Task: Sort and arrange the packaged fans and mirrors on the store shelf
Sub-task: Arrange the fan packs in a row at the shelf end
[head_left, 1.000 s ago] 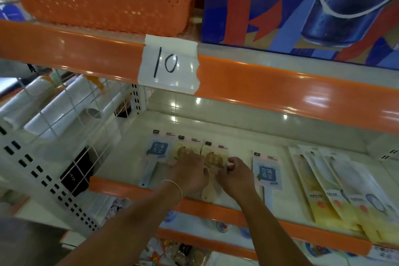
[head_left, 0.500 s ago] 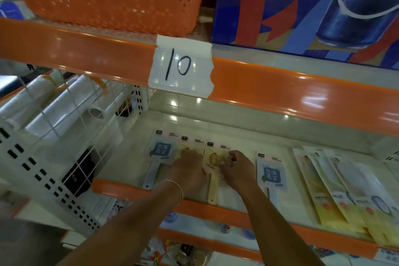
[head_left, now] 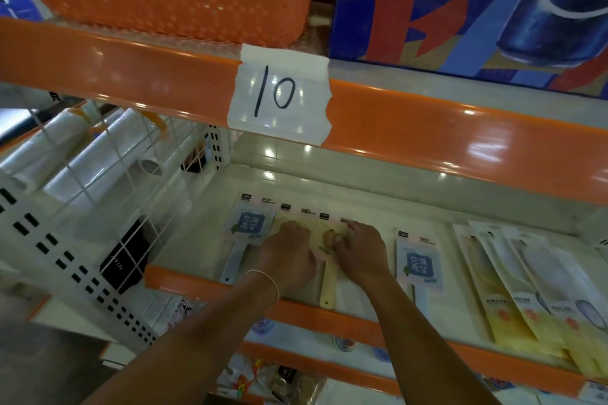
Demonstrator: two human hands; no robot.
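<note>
Both hands have edged toward the shelf's [head_left: 184,276] back; left hand [head_left: 289,256] and right hand [head_left: 362,253] press curled fingers on beige packaged fans [head_left: 327,276].

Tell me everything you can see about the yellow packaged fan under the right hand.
The yellow packaged fan lies flat on the shelf in a clear glossy wrapper with a printed header card. It looks like pale yellow plastic with a brownish picture. Its handle points to the front edge. The right hand rests on its right side; a like fan lies at its left.
</note>
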